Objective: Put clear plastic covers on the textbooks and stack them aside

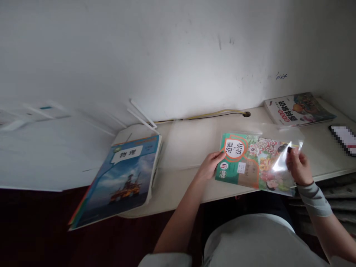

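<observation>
A green illustrated textbook (250,163) in a clear plastic book cover is held above the desk in front of me. My left hand (210,165) grips its left edge, thumb on the front and fingers behind. At the other end, my right hand (300,167) pinches the clear cover near the right edge. Light glares off the plastic beside my right thumb. A clear plastic sheet (189,146) lies on the desk to the left of the textbook. My right wrist is wrapped in a grey band (315,198).
On the left, a blue physics textbook (128,181) tops a stack overhanging the white desk (178,200). Another book (300,109) lies at the back right, near a phone (345,139) with a blurred-out screen. A yellow cable (211,114) runs along the wall into a desk hole (246,114).
</observation>
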### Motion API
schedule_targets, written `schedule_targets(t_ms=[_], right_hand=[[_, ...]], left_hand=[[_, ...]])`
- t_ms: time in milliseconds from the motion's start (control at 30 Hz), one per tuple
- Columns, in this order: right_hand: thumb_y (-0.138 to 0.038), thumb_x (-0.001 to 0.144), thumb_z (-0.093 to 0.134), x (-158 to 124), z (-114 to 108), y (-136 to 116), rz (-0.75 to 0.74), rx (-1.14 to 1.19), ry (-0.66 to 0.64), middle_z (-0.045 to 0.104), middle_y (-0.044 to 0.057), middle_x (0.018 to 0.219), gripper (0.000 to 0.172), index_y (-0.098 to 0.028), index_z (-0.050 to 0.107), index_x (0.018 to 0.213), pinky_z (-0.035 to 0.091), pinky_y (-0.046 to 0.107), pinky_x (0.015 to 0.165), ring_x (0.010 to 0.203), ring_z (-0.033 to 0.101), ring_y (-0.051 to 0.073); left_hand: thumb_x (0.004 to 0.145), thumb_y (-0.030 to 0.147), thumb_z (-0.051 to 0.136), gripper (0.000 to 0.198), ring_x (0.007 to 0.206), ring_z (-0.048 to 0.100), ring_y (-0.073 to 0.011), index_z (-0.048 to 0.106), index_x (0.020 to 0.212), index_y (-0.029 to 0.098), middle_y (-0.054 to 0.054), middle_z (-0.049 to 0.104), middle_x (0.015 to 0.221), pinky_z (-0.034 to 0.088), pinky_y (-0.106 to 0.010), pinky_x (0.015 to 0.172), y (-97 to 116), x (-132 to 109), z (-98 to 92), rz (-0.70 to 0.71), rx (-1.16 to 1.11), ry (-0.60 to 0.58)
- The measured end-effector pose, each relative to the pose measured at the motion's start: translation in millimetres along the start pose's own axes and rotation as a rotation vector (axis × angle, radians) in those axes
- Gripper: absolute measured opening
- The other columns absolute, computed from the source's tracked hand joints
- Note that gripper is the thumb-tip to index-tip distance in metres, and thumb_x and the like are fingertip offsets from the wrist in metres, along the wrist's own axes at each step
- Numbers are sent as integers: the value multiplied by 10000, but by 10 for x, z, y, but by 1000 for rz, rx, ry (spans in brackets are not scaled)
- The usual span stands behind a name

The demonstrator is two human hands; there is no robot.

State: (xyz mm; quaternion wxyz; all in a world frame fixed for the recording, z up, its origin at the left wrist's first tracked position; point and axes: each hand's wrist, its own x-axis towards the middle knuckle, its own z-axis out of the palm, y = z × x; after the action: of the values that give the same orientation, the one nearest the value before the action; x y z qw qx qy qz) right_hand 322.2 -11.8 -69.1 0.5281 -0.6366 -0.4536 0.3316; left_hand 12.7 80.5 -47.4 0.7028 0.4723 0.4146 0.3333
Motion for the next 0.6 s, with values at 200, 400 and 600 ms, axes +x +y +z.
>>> schedule_targets(t_ms=[200, 400, 600], right_hand=[[-547, 830, 460, -141, -103, -178, -64, -223, 33, 518, 31, 549, 391, -228, 521, 614, 403, 327, 505, 513, 479, 174], [-556, 819, 466, -104, 0, -166, 79, -84, -42, 641, 45, 767, 400, -220, 565, 1013, 478, 297, 560, 692, 596, 210], [-508, 840, 434, 70, 98, -52, -74, -506, 166, 625, 177, 1028, 701, -107, 251, 1386, 481, 436, 786, 890, 604, 282]], left_hand=[[715, 540, 617, 483, 781, 663, -235, 651, 919, 103, -107, 712, 851, 509, -337, 725, -64, -17, 48, 33, -58, 42], [695, 507, 651, 542, 779, 662, -215, 511, 1096, 169, -66, 691, 912, 525, -327, 676, -149, 63, 52, 109, -45, 205], [784, 381, 572, 767, 960, 618, -249, 175, 1404, 168, -174, 566, 1190, 493, -410, 818, -176, 83, 21, 256, 625, 355]])
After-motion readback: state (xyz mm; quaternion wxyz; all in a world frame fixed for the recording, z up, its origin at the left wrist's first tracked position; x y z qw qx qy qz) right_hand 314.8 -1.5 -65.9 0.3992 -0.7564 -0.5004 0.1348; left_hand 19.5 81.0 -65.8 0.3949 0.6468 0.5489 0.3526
